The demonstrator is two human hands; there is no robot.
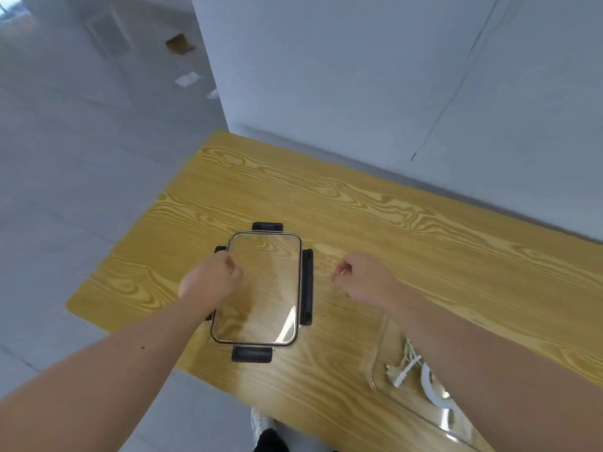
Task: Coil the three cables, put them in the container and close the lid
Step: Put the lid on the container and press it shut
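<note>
**Bare forearms, white shoe below**

On my feed both arms come in uncovered. The left forearm (107,360) enters from 8 o'clock and carries one small dark speck (142,347) midway along. The right forearm (489,347) enters from 4 o'clock. A tiny yellow glint (344,272) sits on the right hand (365,278), too blurred for me to name. At 6 o'clock I see a white shoe (261,424) under a dark trouser leg (270,442).
</note>
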